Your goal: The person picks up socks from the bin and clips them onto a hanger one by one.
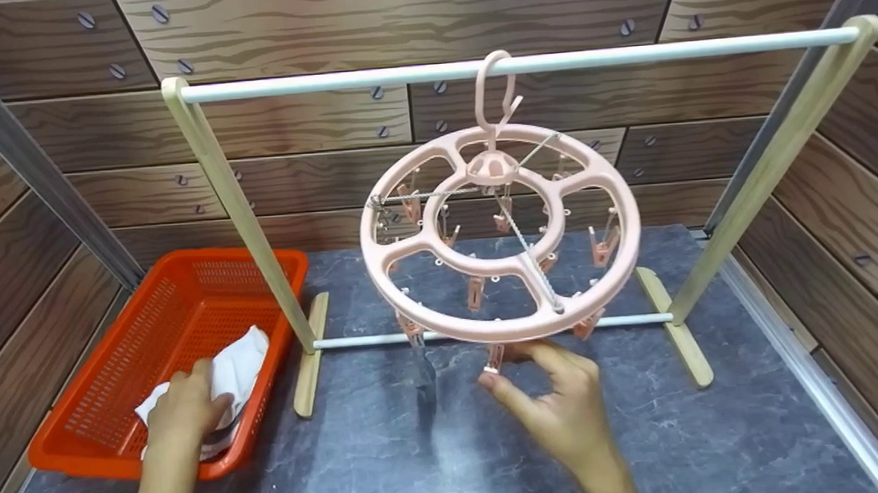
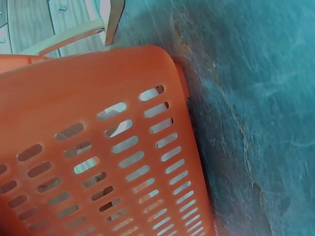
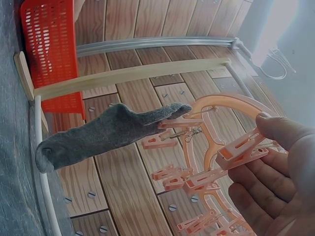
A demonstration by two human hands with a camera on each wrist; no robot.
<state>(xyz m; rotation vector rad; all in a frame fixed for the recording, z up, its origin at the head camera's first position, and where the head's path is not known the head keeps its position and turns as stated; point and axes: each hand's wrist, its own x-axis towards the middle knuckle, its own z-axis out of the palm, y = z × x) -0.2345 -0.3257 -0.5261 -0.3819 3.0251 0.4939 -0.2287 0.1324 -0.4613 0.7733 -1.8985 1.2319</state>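
Note:
My left hand (image 1: 181,406) reaches into the orange basket (image 1: 55,443), its fingers bent around a white cloth (image 1: 241,369) that bulges up between thumb and forefinger; the fingertips are hidden. At the front of a round pink clip hanger (image 1: 443,329), my right hand (image 1: 563,398) pinches a pink clothespin (image 3: 241,150) between thumb and fingers. That clothespin holds no cloth. In the right wrist view a dark grey sock (image 3: 98,135) dangles from a neighbouring clip. Through the basket's slots in the left wrist view, pale cloth shows in pieces.
A white rod (image 1: 370,78) on wooden side posts (image 1: 238,204) carries the hanger by its hook (image 1: 480,98). A lower white bar (image 1: 638,319) joins the stand's feet. Several other clothespins hang around both rings. Wood-patterned walls enclose the grey tabletop (image 1: 360,461).

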